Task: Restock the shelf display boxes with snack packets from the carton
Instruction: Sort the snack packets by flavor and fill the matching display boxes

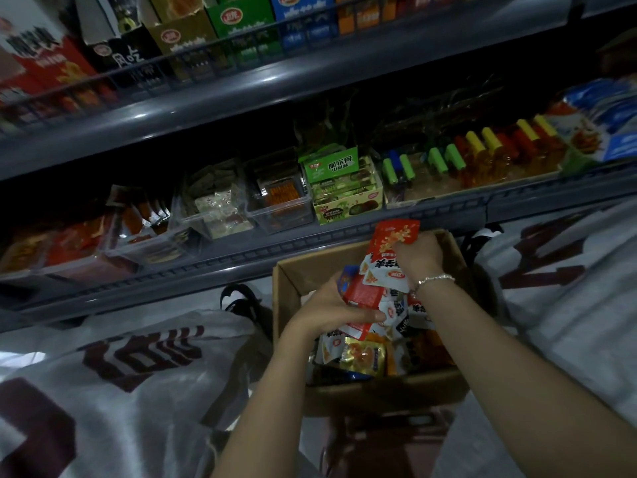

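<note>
An open brown carton point(287, 288) sits on the floor below the lower shelf, filled with mixed snack packets point(362, 355) in red, white and gold. My left hand point(327, 310) grips a bunch of red and white packets point(362, 293) over the carton. My right hand point(418, 255), with a bead bracelet on the wrist, holds a red packet point(393, 234) and several white ones at the carton's far side. Clear display boxes point(275, 215) and a green display box point(348, 205) stand on the lower shelf above.
The lower shelf rail point(241, 257) runs just beyond the carton. A tray of bottles with coloured caps point(482, 157) stands at the right. The upper shelf point(206, 94) carries upright boxes. My knees in grey printed fabric point(138, 374) flank the carton.
</note>
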Demonstrator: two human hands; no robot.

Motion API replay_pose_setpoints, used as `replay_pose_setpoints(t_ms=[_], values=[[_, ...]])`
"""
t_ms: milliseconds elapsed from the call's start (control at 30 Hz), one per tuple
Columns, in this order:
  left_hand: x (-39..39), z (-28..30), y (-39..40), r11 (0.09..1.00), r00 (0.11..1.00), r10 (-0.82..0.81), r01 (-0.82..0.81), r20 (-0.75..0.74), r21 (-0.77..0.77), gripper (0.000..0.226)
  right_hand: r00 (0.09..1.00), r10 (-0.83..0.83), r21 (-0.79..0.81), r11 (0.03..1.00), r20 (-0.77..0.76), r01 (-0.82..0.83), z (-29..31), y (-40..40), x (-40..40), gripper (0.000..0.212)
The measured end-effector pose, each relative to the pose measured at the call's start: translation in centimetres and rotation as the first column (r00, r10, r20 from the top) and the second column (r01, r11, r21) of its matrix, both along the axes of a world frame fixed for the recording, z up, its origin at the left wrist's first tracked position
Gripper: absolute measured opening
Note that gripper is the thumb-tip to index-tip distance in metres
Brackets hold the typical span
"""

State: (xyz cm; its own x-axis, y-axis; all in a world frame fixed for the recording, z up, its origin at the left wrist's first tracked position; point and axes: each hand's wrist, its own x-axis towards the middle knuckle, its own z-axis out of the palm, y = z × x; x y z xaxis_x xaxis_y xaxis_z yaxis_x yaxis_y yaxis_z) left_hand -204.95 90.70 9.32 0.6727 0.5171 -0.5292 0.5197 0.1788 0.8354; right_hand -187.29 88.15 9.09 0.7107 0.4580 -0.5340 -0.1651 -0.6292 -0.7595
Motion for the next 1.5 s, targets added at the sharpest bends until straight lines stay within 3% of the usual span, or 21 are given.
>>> replay_pose_setpoints(t_ms=[200,333,400,500,567,667,700,800,833,933,1067,1333,1500], values=[[-0.6,-0.3,0.2,0.997,0.997,0.079,-0.079,0.02,0.017,0.054,0.999,-0.023,0.208,0.978,-0.045,0.032,0.0,-0.6,-1.5,0.034],[-0.9,-0.4,0.5,0.998,0.998,0.062,-0.062,-0.017,-0.009,0.052,0.994,-0.016,0.282,0.958,-0.105,0.046,0.1,-0.9,-2.1,0.027],[-1.1,-0.2,0.7,0.997,0.998,0.056,-0.057,-0.007,-0.055,0.056,0.991,-0.026,0.32,0.945,-0.129,0.067,0.2,-1.0,-2.0,0.014],[-1.9,0.0,1.0,0.987,0.998,0.043,-0.036,0.039,-0.158,0.058,0.972,-0.045,0.362,0.923,-0.23,0.128,0.6,-1.3,-1.2,0.013],[-2.4,0.1,1.1,0.952,0.983,0.156,-0.125,0.092,-0.279,0.044,0.95,-0.041,0.369,0.916,-0.309,0.16,0.9,-1.2,-0.3,0.013],[-2.7,0.0,0.9,0.838,0.917,0.368,-0.256,0.152,-0.481,0.035,0.92,0.015,0.398,0.904,-0.392,0.155,1.3,-1.2,0.8,0.031],[-2.7,0.0,0.8,0.803,0.893,0.414,-0.267,0.178,-0.533,0.038,0.909,0.038,0.407,0.901,-0.415,0.148,1.4,-1.3,1.0,0.036],[-2.4,-0.2,0.6,0.722,0.824,0.526,-0.302,0.211,-0.622,0.077,0.913,0.127,0.433,0.899,-0.388,0.059,1.7,-1.3,0.2,0.03],[-2.2,-0.1,0.6,0.701,0.798,0.559,-0.311,0.224,-0.642,0.074,0.928,0.16,0.427,0.904,-0.335,-0.001,1.7,-1.2,-0.3,0.026],[-1.6,1.3,0.3,0.67,0.747,0.621,-0.35,0.237,-0.654,0.031,0.966,0.215,0.391,0.909,-0.145,-0.143,1.6,-1.2,-2.0,0.024],[-1.3,1.5,0.7,0.734,0.809,0.563,-0.397,0.167,-0.551,0.016,0.968,0.215,0.394,0.907,-0.13,-0.149,1.3,-1.5,-3.1,0.027],[-2.4,1.3,1.7,0.802,0.834,0.525,-0.418,0.17,-0.426,0.015,0.931,0.352,0.31,0.899,-0.094,-0.309,1.7,-2.0,-1.2,0.031],[-3.3,1.1,2.8,0.762,0.789,0.599,-0.512,0.134,-0.395,0.063,0.825,0.565,0.245,0.802,-0.014,-0.545,2.9,-1.8,0.6,0.03]])
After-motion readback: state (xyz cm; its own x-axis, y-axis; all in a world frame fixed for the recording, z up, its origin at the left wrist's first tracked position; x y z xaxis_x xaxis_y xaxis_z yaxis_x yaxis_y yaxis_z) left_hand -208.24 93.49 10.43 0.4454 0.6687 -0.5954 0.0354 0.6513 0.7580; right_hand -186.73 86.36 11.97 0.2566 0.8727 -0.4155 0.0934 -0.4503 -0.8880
